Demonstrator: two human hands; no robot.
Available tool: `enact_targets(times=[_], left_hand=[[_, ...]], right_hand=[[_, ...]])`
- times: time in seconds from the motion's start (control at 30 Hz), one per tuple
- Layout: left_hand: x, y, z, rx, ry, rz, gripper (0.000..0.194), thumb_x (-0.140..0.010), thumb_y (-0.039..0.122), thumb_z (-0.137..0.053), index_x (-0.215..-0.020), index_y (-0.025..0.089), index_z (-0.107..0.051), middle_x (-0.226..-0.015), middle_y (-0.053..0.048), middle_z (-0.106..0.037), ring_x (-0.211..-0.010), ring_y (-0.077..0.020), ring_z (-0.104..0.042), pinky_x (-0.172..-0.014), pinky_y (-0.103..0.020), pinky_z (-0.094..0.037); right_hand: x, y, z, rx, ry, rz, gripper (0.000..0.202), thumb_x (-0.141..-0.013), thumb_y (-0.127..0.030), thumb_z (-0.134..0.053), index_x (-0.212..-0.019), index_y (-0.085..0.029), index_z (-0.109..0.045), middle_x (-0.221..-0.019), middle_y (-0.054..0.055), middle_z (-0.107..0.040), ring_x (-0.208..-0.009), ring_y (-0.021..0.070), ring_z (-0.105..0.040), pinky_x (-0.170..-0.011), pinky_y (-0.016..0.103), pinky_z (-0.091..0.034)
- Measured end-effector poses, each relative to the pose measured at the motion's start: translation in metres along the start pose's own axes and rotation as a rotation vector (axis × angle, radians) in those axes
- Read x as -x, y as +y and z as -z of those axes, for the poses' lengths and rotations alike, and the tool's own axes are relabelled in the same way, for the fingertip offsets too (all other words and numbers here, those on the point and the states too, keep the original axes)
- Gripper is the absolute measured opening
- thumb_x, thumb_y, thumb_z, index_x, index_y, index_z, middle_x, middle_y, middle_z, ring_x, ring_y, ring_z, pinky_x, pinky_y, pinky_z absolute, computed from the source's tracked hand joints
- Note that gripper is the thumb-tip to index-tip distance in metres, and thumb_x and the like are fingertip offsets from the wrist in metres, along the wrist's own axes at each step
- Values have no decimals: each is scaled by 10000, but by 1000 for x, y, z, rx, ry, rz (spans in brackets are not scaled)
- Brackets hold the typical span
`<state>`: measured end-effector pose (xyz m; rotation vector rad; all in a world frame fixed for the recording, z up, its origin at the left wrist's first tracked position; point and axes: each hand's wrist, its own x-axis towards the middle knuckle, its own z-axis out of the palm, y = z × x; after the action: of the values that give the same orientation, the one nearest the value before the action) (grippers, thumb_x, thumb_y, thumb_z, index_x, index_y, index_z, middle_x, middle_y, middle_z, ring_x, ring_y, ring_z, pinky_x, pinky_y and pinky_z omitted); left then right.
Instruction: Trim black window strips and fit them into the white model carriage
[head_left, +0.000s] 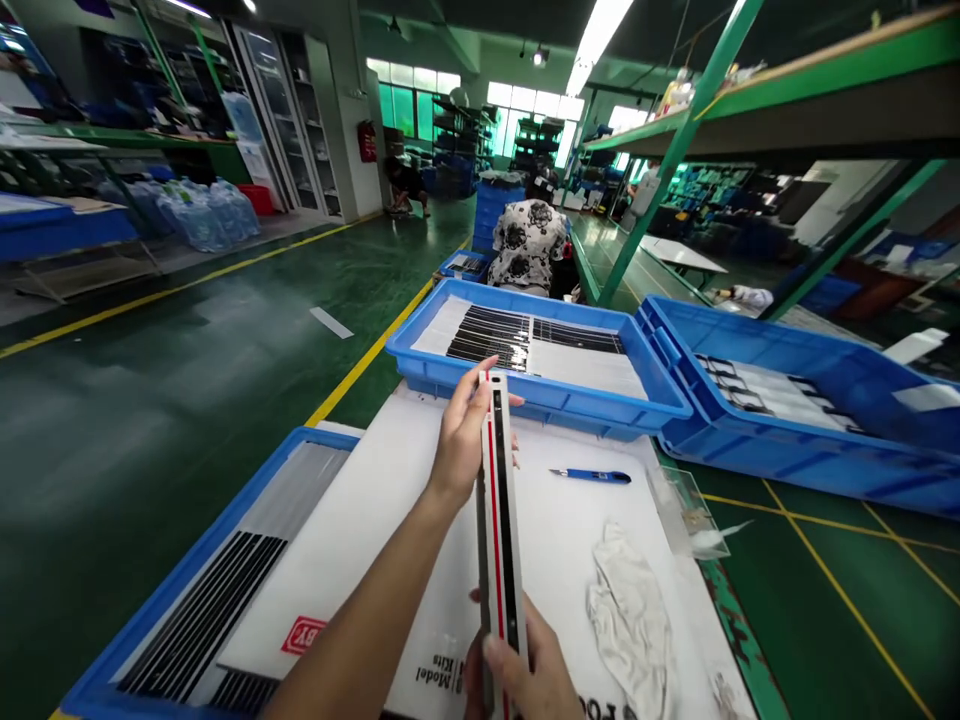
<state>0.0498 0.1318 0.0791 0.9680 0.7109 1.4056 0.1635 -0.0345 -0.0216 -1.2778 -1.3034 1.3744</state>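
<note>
A long, narrow white bar (pixel 489 520) with a black strip and a red line along it stands lengthwise before me, held above the white board (pixel 420 550). Near its far end, my left hand (pixel 456 440) is closed around it, thumb on the near face and fingertips showing beyond the right edge. At the near end my right hand (pixel 536 665) grips it too, its thumb pressed on the face. To the right of the bar lie a blue utility knife (pixel 592 476) and a crumpled white cloth glove (pixel 630 610), both untouched.
Beyond the board sits a blue tray (pixel 420 345) with dark strips on white sheets. A larger blue bin (pixel 780 455) stands at right; another blue tray (pixel 202 540) with black strips is at lower left. A person in a patterned top (pixel 529 240) sits ahead. A green post (pixel 667 170) rises at right.
</note>
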Motion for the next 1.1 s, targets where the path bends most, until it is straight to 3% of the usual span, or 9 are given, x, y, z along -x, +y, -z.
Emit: enact_targets(times=[0.13,0.3,0.37,0.43,0.5,0.6,0.73,0.83,1.1], left_hand=[[10,-21,9,-160,114,-28,602,-968,517,-624,-1513,312,-469,-1144,-94,-736,-549,-141,-653,-478,-275,-547],[15,-18,-2,-283,153,-129,895,-879,541,-744,-1616,384,-260,-1261,-108,-705,-812,-247,-759,-676,-364,-631],[14,-17,-6,-316,138,-137,970,-871,534,-757,-1635,390,-177,-1195,-102,-728,-796,-249,-758,-695,-386,-636],[14,-17,-10,-332,124,-108,925,-878,518,-755,-1625,376,-229,-1109,-88,-745,-706,-218,-736,-655,-365,-629],[15,-18,-13,-321,102,-64,787,-879,504,-757,-1560,347,-395,-1063,-71,-737,-633,-176,-700,-586,-312,-605],[18,-20,-18,-271,54,-20,578,-877,506,-756,-1394,309,-589,-998,-35,-703,-607,-136,-672,-520,-246,-558],[24,-21,-21,-235,-2,-42,554,-875,576,-731,-1350,313,-617,-881,-8,-667,-624,-129,-659,-557,-230,-544],[29,-18,-20,-251,43,-114,581,-877,644,-685,-1339,295,-632,-849,-17,-669,-589,-119,-613,-526,-223,-505],[38,-8,-9,-229,80,-185,421,-991,554,-569,-1317,295,-636,-696,18,-531,-565,-125,-517,-526,-237,-487]], right_hand=[[-9,18,15,74,25,45,437,-969,-513,-648,-1251,-183,-696,-745,18,-682,-630,164,-634,-577,220,-512],[-14,19,36,130,-13,214,275,-986,-352,-615,-1159,-201,-766,-894,55,-787,-671,169,-708,-485,188,-492],[-19,12,45,140,5,273,252,-967,-300,-635,-1144,-179,-767,-898,61,-798,-664,170,-721,-480,192,-513],[-26,0,54,144,25,312,227,-961,-260,-651,-1144,-180,-759,-886,44,-798,-658,159,-726,-543,201,-559],[-36,-17,62,142,50,345,204,-947,-249,-683,-1131,-195,-754,-891,21,-794,-663,141,-723,-632,212,-596],[-52,-47,70,140,116,366,175,-948,-232,-690,-1115,-207,-737,-933,10,-770,-724,124,-715,-644,199,-596],[-69,-84,71,157,192,384,64,-925,-217,-709,-986,-198,-709,-925,-5,-741,-712,108,-691,-595,193,-571],[-74,-102,68,220,177,407,33,-906,-204,-716,-934,-195,-701,-823,-25,-713,-662,108,-665,-573,207,-557],[-76,-119,59,422,75,477,55,-896,-164,-688,-948,-180,-698,-799,-18,-713,-687,105,-679,-484,143,-498]])
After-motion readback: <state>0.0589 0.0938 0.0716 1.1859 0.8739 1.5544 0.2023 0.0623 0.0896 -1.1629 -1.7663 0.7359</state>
